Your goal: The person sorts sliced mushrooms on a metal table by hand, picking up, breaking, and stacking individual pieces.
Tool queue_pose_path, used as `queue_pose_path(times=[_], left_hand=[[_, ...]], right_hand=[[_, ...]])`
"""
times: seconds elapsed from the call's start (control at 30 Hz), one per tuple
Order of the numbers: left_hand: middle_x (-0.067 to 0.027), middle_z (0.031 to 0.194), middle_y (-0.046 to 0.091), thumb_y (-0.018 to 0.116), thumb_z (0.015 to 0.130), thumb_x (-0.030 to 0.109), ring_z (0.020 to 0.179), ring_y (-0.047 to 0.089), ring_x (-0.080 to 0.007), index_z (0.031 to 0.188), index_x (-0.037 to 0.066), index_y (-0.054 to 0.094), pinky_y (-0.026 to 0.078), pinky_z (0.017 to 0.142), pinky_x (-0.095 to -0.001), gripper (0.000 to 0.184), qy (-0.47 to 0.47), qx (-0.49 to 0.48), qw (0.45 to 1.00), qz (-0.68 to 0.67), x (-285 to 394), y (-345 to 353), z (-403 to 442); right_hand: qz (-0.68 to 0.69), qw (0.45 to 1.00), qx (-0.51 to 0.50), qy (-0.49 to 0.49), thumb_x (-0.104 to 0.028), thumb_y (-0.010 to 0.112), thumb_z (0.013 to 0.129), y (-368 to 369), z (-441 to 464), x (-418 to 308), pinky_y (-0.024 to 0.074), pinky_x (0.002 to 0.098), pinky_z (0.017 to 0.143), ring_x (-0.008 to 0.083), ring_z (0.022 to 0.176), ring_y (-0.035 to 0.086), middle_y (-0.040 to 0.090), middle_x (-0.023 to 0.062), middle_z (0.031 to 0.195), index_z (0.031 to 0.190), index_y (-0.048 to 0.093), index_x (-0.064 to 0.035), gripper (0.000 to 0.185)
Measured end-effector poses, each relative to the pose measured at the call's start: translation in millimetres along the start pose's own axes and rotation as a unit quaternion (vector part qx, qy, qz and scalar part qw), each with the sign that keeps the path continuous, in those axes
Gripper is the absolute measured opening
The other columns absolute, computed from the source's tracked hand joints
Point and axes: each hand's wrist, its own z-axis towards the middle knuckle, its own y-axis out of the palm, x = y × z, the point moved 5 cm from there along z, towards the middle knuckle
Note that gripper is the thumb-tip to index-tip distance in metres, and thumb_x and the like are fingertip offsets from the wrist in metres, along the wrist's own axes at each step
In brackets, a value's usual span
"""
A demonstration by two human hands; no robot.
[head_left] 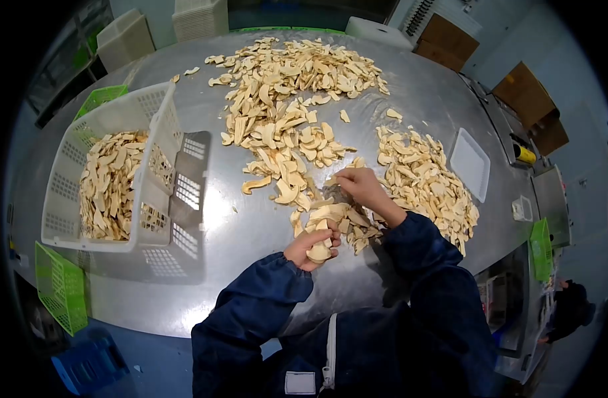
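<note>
My left hand [306,251], palm up near the table's front edge, is closed round a few pale mushroom slices [319,253]. Ahead of it and to the right, my right hand [365,188] has thumb and fingers pinched together on a mushroom slice [331,180], partly covered by the fingertips. Between and under the hands lies a small heap of slices [358,232], some darker. A long pile of slices [271,126] runs from just beyond my hands to the far side. Another pile [427,182] spreads to the right of my right forearm.
On the left of the steel table [218,265] stands a white perforated basket [111,247], partly filled with slices. Green baskets [60,286] sit around the edges. A white tray [470,164] lies beside the right pile. Cardboard boxes [526,96] and a person [569,312] are at the right.
</note>
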Motion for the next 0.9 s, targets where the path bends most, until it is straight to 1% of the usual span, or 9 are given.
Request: queue_pose_path(times=[0.1, 0.23, 0.37, 0.47, 0.5, 0.6, 0.63, 0.83, 0.9], left_hand=[[-0.0024, 0.091, 0.057, 0.058, 0.086, 0.012, 0.081, 0.056, -0.013, 0.107, 0.007, 0.054, 0.048, 0.066, -0.0282, 0.021, -0.007, 0.009, 1.0, 0.018, 2, 1, 1], [-0.0033, 0.09, 0.054, 0.056, 0.086, 0.012, 0.08, 0.051, -0.0144, 0.106, 0.007, 0.053, 0.045, 0.065, -0.0274, 0.02, -0.017, 0.015, 0.999, 0.041, -1, 0, 2], [-0.0018, 0.086, 0.053, 0.057, 0.085, 0.01, 0.076, 0.053, -0.0119, 0.105, 0.005, 0.053, 0.047, 0.062, -0.0262, 0.02, -0.021, 0.008, 0.999, 0.05, -1, 7, 0], [-0.0024, 0.084, 0.052, 0.057, 0.085, 0.009, 0.074, 0.051, -0.0121, 0.103, 0.005, 0.053, 0.046, 0.06, -0.0257, 0.019, -0.023, -0.003, 0.998, 0.05, -2, 11, 1], [-0.0027, 0.083, 0.051, 0.057, 0.085, 0.008, 0.073, 0.051, -0.0123, 0.103, 0.004, 0.053, 0.046, 0.059, -0.0256, 0.019, -0.023, -0.008, 0.999, 0.048, -2, 12, 1], [-0.0033, 0.082, 0.051, 0.056, 0.085, 0.007, 0.072, 0.051, -0.0125, 0.102, 0.004, 0.052, 0.045, 0.059, -0.0257, 0.018, -0.027, -0.006, 0.998, 0.05, -3, 9, 2], [-0.0034, 0.082, 0.051, 0.056, 0.084, 0.007, 0.072, 0.05, -0.0125, 0.102, 0.004, 0.052, 0.045, 0.059, -0.0257, 0.018, -0.025, -0.009, 0.998, 0.049, -3, 10, 2], [-0.0043, 0.083, 0.052, 0.055, 0.085, 0.008, 0.074, 0.05, -0.0128, 0.108, 0.004, 0.051, 0.045, 0.063, -0.0268, 0.024, -0.001, -0.007, 0.999, 0.043, -1, 7, 0], [-0.005, 0.09, 0.055, 0.053, 0.086, 0.007, 0.081, 0.053, -0.014, 0.118, 0.005, 0.049, 0.046, 0.069, -0.0278, 0.032, 0.011, -0.021, 0.999, 0.025, -1, -1, 2]], right_hand=[[0.203, 0.97, -0.033, 0.131, -0.015, 0.055, 0.084, -7, -4, 14, 0.0418, 0.021, 0.046, 0.005, 0.053, 0.055, 0.066, 0.0045, 0.075, 0.085, 0.064, 0.002, 0.019], [0.242, 0.952, -0.075, 0.174, -0.016, 0.055, 0.084, -12, -16, 17, 0.0396, 0.0193, 0.046, 0.0053, 0.053, 0.054, 0.065, 0.0021, 0.07, 0.078, 0.063, -0.0015, 0.018], [0.17, 0.944, -0.222, 0.177, -0.021, 0.058, 0.084, -11, -34, 11, 0.0403, 0.0217, 0.047, 0.0058, 0.053, 0.054, 0.063, 0.0017, 0.065, 0.077, 0.064, -0.0022, 0.021], [0.051, 0.987, -0.068, 0.135, -0.022, 0.059, 0.083, -32, -26, 14, 0.0422, 0.0247, 0.048, 0.0096, 0.051, 0.054, 0.062, 0.0045, 0.062, 0.082, 0.065, -0.002, 0.021], [-0.106, 0.992, 0.011, 0.064, -0.016, 0.059, 0.08, -43, -17, 21, 0.0465, 0.03, 0.057, 0.0184, 0.062, 0.059, 0.063, 0.008, 0.071, 0.091, 0.066, -0.0046, 0.018], [-0.275, 0.947, 0.148, -0.078, -0.012, 0.058, 0.079, -55, -5, 26, 0.0475, 0.0349, 0.069, 0.0269, 0.079, 0.059, 0.062, 0.0095, 0.084, 0.097, 0.065, -0.0079, 0.02], [-0.233, 0.957, 0.135, -0.11, -0.01, 0.057, 0.079, -53, 1, 30, 0.0456, 0.0381, 0.076, 0.0302, 0.09, 0.055, 0.059, 0.0098, 0.09, 0.098, 0.064, -0.0081, 0.021], [-0.282, 0.947, 0.064, -0.139, -0.01, 0.056, 0.079, -51, 8, 27, 0.0471, 0.0358, 0.071, 0.0309, 0.083, 0.058, 0.062, 0.011, 0.085, 0.087, 0.063, -0.0047, 0.012], [-0.197, 0.979, 0.043, -0.006, -0.012, 0.057, 0.081, -53, 1, 23, 0.0473, 0.0326, 0.064, 0.0265, 0.072, 0.061, 0.064, 0.0101, 0.077, 0.084, 0.063, -0.0026, 0.011]])
